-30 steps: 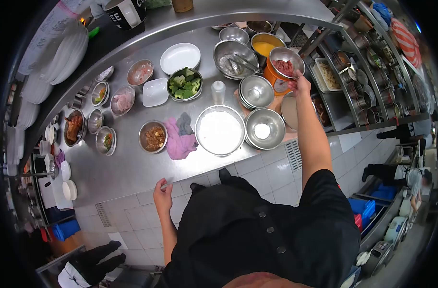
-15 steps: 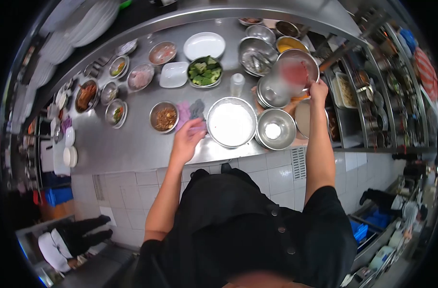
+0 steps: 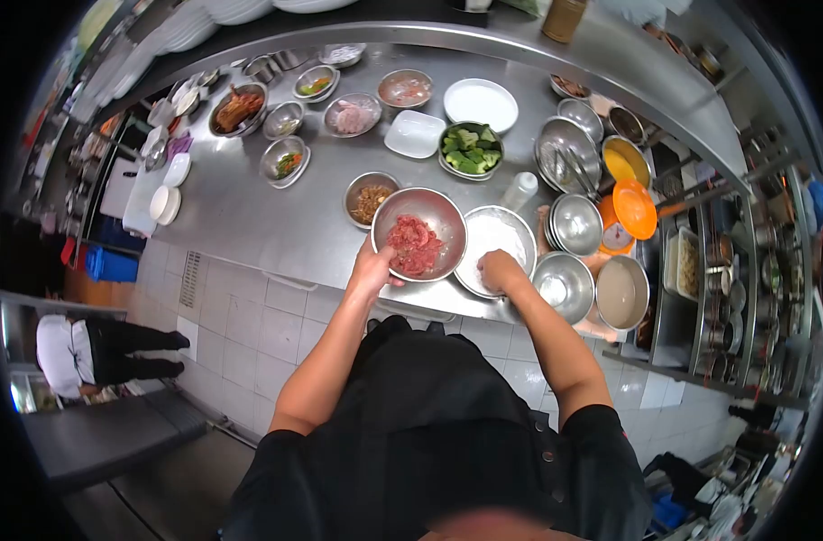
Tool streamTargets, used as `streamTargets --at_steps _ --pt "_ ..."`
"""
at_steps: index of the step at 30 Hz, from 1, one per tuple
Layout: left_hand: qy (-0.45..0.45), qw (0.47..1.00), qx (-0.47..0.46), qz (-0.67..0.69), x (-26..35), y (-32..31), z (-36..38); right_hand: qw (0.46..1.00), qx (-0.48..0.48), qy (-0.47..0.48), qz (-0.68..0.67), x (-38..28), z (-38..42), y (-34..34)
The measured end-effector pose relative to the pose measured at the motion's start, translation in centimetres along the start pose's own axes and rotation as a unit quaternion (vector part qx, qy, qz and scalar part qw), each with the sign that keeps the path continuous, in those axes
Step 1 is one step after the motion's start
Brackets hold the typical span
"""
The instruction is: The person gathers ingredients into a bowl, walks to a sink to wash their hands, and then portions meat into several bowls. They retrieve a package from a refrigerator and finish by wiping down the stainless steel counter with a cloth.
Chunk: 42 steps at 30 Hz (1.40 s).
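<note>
A steel bowl (image 3: pixel 447 216) of sliced raw red meat (image 3: pixel 415 243) is tilted slightly toward me, with my left hand (image 3: pixel 373 270) gripping its lower left rim. Just right of it stands a round pan (image 3: pixel 510 221) of white powder. My right hand (image 3: pixel 501 270) reaches into that pan, fingers curled down at the powder; whatever they hold is hidden. Behind the meat bowl sits a small bowl of brown bits (image 3: pixel 369 202). A clear squeeze bottle (image 3: pixel 519 191) stands behind the pan, and an empty steel bowl (image 3: pixel 563 287) is at its right.
Broccoli (image 3: pixel 471 149), a square white dish (image 3: pixel 415 134) and an oval plate (image 3: pixel 481 105) lie farther back. Stacked bowls (image 3: pixel 577 224), an orange container (image 3: pixel 634 209) and a pot of pale liquid (image 3: pixel 621 293) are at the right. Another person (image 3: pixel 68 354) is at far left.
The meat bowl has come from the right side to the left of the powder pan, passing from my right hand to my left. My right hand is now in the pan. The view has shifted.
</note>
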<state>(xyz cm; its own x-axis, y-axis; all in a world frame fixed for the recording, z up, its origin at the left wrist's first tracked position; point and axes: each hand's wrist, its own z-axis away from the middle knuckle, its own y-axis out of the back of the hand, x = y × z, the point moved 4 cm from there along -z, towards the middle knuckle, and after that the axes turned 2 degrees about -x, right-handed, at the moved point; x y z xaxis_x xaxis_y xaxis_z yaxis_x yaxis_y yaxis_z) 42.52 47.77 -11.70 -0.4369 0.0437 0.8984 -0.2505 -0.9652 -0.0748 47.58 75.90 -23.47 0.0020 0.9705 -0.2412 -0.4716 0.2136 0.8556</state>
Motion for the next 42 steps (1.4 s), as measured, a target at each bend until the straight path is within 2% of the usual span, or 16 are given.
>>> streamTargets --at_steps 5,9,11,12,15,16,18,23,25,26,29,31,33,37,41,42 --pt "0.015 1.000 0.015 0.015 -0.3 1.5 1.2 0.999 -0.026 0.036 -0.003 -0.5 -0.3 0.7" --pt "0.002 1.000 -0.023 0.006 -0.5 0.5 0.5 0.944 0.162 -0.072 -0.277 2.4 2.5 6.4" --pt "0.000 0.999 -0.044 -0.017 -1.6 -0.8 -1.0 0.857 0.307 -0.041 -0.411 1.7 4.2 9.1" --pt "-0.011 0.998 -0.054 -0.026 -0.6 -2.1 -0.7 0.837 0.315 -0.019 -0.447 1.0 4.5 9.9" --pt "-0.024 0.996 -0.075 -0.033 0.5 -6.2 -0.8 0.904 0.296 0.088 -0.297 -8.1 7.8 15.1" --pt "-0.024 0.995 -0.088 -0.041 0.5 -7.4 -1.2 0.904 0.296 0.088 -0.296 -9.0 7.3 14.8" --pt "-0.025 0.993 -0.104 -0.051 0.4 -9.1 -1.5 0.943 0.312 0.049 -0.109 -9.6 5.6 13.5" --pt "-0.002 0.996 -0.080 -0.025 -0.7 -9.2 -2.7 0.944 0.256 0.128 -0.162 -7.4 4.5 13.6" --pt "-0.034 0.996 -0.084 0.010 0.4 -8.5 -2.2 0.943 0.302 0.099 -0.093 -10.0 7.9 16.1" --pt "-0.029 0.995 -0.093 -0.024 1.2 -8.4 -1.5 0.960 0.256 -0.002 -0.113 -8.6 6.3 15.1" --pt "-0.014 0.994 -0.090 -0.055 1.3 -8.9 -1.4 0.970 0.188 -0.058 -0.145 -6.4 2.2 14.2" --pt "-0.020 0.993 -0.113 -0.035 1.7 -8.4 -1.9 0.935 0.215 0.183 -0.213 -9.8 3.7 16.1" --pt "0.013 0.989 -0.144 -0.004 3.9 -6.7 -0.9 0.948 0.185 0.183 -0.185 -12.4 4.0 15.9" --pt "0.016 0.996 -0.083 0.014 2.7 -3.5 -1.5 0.979 0.140 0.130 -0.074 -13.8 0.7 15.4" --pt "0.025 0.994 -0.051 0.090 2.9 0.4 -1.6 0.914 0.262 0.252 -0.180 -18.0 2.2 19.3" --pt "0.040 0.992 -0.055 0.103 3.6 1.3 -1.5 0.939 0.224 0.236 -0.109 -18.6 0.4 18.3"
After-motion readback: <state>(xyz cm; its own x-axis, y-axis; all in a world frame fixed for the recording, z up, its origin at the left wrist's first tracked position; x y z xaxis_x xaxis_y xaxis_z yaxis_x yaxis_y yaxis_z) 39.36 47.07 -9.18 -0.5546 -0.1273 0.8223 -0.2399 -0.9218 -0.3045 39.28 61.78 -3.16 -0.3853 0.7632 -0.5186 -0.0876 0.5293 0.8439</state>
